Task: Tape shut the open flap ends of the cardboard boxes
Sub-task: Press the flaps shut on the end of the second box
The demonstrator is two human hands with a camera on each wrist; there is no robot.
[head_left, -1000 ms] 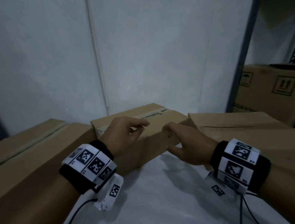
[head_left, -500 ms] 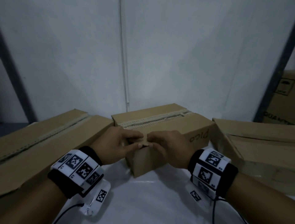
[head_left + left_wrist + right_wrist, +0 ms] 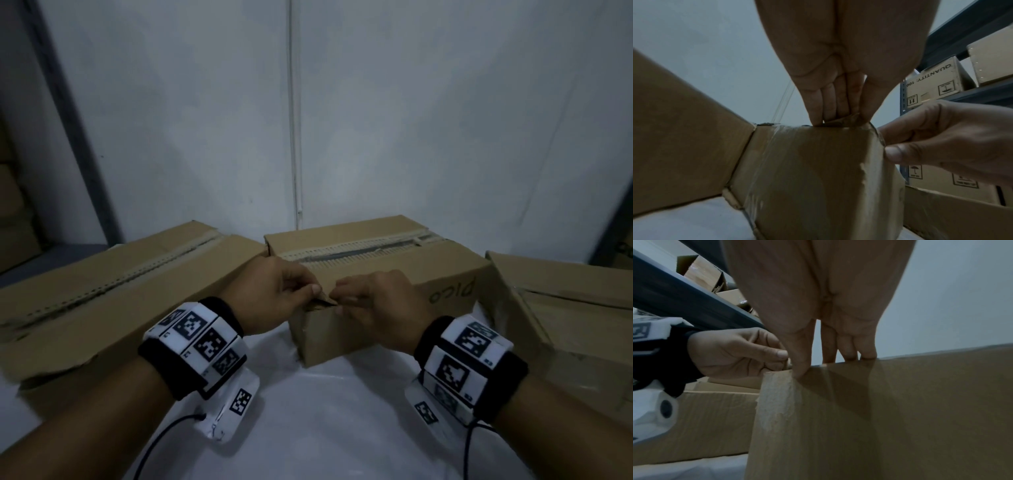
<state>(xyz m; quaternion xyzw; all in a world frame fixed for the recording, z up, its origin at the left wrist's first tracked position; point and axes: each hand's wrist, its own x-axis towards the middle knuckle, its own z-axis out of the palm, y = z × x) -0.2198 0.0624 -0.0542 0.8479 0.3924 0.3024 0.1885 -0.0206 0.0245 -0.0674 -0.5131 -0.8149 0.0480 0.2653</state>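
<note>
Both hands [image 3: 322, 301] pinch middle box's [image 3: 411, 274] corner flap [image 3: 323, 301].

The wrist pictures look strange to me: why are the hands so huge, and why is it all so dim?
Left wrist view: the very wide lens swells the near left hand and bends the middle box. Right wrist view: the right hand looms likewise, casting shadow on the cardboard. Head view: dim, bluish, slightly soft.

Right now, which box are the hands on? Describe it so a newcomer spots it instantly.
Three cardboard boxes sit on the white table against the pale wall. Take the middle box. It alone has dark lettering on its side, and the left hand and right hand pinch a torn flap at its near top corner.
</note>
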